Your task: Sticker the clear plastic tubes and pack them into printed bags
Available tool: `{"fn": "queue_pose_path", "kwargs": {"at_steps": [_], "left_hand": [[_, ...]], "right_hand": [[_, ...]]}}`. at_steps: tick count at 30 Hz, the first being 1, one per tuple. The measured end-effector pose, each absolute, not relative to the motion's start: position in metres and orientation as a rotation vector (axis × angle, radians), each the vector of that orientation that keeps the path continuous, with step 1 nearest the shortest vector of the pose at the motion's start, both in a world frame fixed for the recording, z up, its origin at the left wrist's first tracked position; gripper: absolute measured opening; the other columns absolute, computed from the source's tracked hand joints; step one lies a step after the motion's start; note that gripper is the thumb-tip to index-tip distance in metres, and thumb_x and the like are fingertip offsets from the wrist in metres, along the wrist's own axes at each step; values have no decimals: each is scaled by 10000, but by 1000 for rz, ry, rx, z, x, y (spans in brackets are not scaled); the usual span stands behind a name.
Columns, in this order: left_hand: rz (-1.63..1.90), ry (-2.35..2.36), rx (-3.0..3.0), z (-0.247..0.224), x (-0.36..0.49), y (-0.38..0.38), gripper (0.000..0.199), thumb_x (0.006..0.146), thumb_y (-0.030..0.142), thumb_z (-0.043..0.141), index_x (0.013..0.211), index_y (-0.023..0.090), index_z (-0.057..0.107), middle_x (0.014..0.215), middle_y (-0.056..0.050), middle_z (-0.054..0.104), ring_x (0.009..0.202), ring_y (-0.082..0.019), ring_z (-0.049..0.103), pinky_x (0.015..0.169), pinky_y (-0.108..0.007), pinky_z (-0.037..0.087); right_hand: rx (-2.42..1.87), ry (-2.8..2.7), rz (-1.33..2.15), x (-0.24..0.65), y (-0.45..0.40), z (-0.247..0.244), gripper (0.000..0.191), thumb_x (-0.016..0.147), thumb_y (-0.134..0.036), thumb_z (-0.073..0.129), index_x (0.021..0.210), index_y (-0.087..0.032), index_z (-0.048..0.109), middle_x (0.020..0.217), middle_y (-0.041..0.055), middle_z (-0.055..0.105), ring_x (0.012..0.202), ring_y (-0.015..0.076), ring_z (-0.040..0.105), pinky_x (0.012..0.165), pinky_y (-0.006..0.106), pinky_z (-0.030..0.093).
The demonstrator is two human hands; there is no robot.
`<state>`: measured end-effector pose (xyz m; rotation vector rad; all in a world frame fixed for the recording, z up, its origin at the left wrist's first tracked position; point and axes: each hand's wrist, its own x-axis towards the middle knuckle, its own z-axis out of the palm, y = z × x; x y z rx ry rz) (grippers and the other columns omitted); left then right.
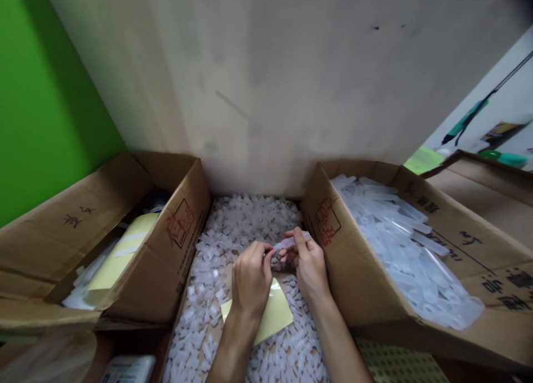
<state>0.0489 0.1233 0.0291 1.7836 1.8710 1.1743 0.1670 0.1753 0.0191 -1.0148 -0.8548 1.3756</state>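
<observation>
Between my two hands is a translucent plastic tube (286, 243), tilted up toward the right. My right hand (308, 263) is closed round its upper end. The fingers of my left hand (252, 272) pinch at the lower left end; whether they hold the tube itself or a small part there I cannot make out. Beneath my hands lies a yellow paper sheet (272, 313), partly covered by my left forearm. Many small translucent plastic pieces (250, 216) are spread around and under it.
To the right stands a cardboard box (345, 261) full of translucent tubes (400, 244). A second cardboard box (162, 261) on the left holds yellow sheets (125, 250) and white material. A pale wall (270, 94) rises behind. At the lower left is a white device (129, 369).
</observation>
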Motion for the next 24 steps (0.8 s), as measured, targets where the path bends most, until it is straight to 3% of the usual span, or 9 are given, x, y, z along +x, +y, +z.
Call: {"fn": "queue_pose_path", "kwargs": {"at_steps": [4,7,11,24], "left_hand": [[1182,1847,1860,27,47,123,184,1000,165,499,938,207,666,918,-50,725,860,-213,684,762,-295,466],[1259,1756,1873,28,41,125,185,996,170,510,922,200,676,894,-44,721,828,-196,679,751,-282,473],[1446,1689,1732,29,38,127,169,949,146,573,862,192,711,842,-25,736,777,-171,683,728,-256,481],[1609,1784,1563,23,63,123,167,874,88,630,810,182,753,795,-34,759,741,-174,694,710,-256,494]], "right_hand": [[-969,-863,1347,167,176,19,499,718,-563,864,930,-180,625,676,-13,692,508,151,635,467,239,526],[-951,-878,1343,168,177,16,569,668,-501,912,1017,-210,571,711,-14,723,516,170,667,474,256,555],[-912,-911,1416,167,178,11,547,659,-519,909,912,-240,512,679,-16,721,537,190,695,503,274,578],[-862,-953,1539,178,175,14,501,692,-506,886,864,-248,493,580,-47,662,470,139,578,468,220,464]]}}
